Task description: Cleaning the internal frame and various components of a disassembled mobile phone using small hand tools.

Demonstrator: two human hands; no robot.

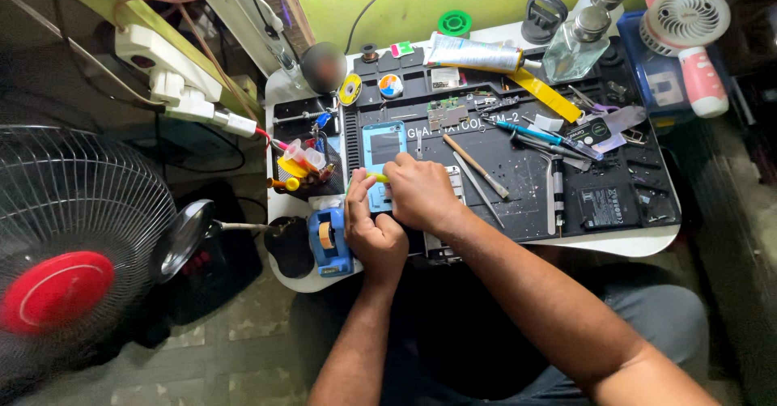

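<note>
Phone [383, 148], light blue, lies flat on the dark work mat [526, 187] on the counter [639, 244], long axis running away from the person; left hand [374, 232] is curled against its near end; right hand [421, 191] pinches a yellow-green tool [375, 178] over it; a black cup [312, 171] at left holds small bottles.

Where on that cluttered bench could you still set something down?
The barest patch is the dark mat between the wooden stick and the tweezers. A strip of white table edge is also free. Crowded: the mat's back row by the glue tube, and around both hands on the blue phone.
</note>
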